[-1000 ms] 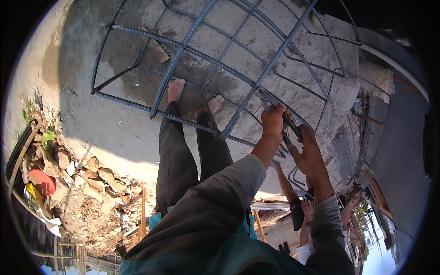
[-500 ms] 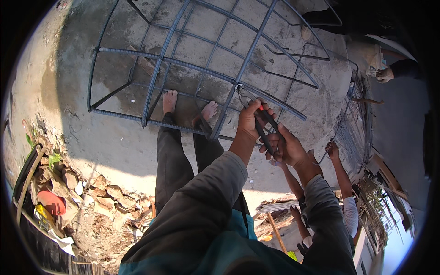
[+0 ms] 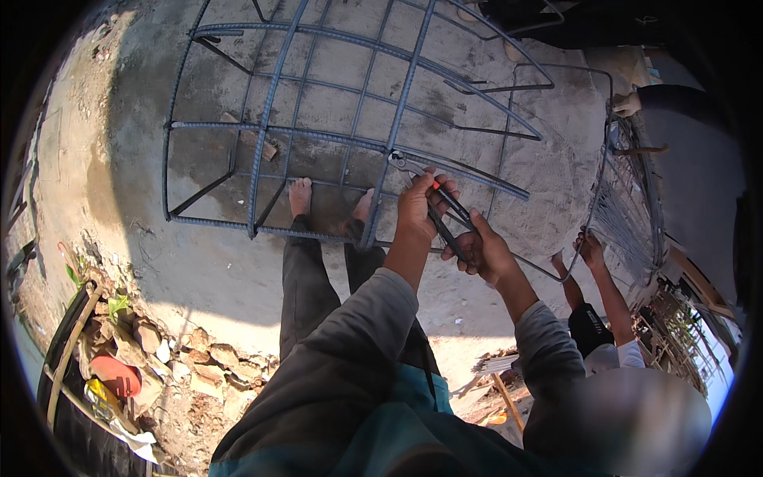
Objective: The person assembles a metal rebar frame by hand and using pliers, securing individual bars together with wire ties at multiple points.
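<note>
My left hand (image 3: 415,208) is closed round a pair of pincers (image 3: 443,230) with black handles, close below their metal head. My right hand (image 3: 486,250) grips the lower ends of the handles, which stand apart. The jaws of the pincers meet a crossing of ribbed steel bars in a rebar cage (image 3: 326,137); whether wire is between them is too small to tell. The cage spreads over the concrete beyond my hands, with my bare feet under its near side.
A co-worker's hand (image 3: 590,249) holds a long bent bar (image 3: 548,274) at the right. Another person's hand (image 3: 626,105) is at the upper right, by the bar's far part. Broken rubble (image 3: 211,366) lies lower left, beside a red object (image 3: 116,375). Thin rods (image 3: 624,226) are bundled at right.
The view has shifted slightly. My hands remain on the pincers at the same crossing. The co-worker's bent bar now reaches further below my right hand, and a blurred pale round shape has appeared lower right.
</note>
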`<state>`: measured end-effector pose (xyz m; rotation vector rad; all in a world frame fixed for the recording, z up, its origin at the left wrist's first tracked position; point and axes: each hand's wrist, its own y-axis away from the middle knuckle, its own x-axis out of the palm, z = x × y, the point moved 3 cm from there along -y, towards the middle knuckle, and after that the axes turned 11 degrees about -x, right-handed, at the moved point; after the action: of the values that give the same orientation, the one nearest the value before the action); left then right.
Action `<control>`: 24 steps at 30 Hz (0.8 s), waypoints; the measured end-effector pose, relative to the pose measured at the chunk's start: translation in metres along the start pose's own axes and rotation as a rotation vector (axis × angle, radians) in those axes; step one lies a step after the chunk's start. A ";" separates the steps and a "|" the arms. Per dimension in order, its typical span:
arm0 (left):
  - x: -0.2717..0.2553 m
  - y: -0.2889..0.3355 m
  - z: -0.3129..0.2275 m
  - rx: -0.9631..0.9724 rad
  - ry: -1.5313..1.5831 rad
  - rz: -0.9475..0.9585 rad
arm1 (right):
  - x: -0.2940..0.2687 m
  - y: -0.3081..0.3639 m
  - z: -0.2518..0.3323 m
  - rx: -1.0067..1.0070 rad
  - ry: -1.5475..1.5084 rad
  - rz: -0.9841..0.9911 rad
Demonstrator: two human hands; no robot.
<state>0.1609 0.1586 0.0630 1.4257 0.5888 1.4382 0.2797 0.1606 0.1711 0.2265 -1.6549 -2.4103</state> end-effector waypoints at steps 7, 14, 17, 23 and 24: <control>0.015 -0.010 -0.011 -0.007 -0.035 -0.285 | 0.019 0.014 0.013 -1.061 1.257 -0.312; 0.000 0.003 -0.009 -0.015 0.045 0.046 | -0.005 -0.008 -0.001 -0.068 0.001 -0.026; -0.015 -0.012 -0.016 0.069 -0.104 -0.133 | 0.007 -0.003 0.005 -0.564 0.437 -0.123; 0.015 -0.009 -0.014 0.045 -0.100 -0.365 | 0.011 0.009 0.021 -0.867 1.197 -0.239; 0.016 0.003 -0.013 0.006 -0.173 -0.284 | -0.009 -0.003 0.015 -0.814 0.924 -0.182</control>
<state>0.1507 0.1751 0.0700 1.3927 0.6556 1.0797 0.2842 0.1777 0.1738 1.1334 -0.2469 -2.2806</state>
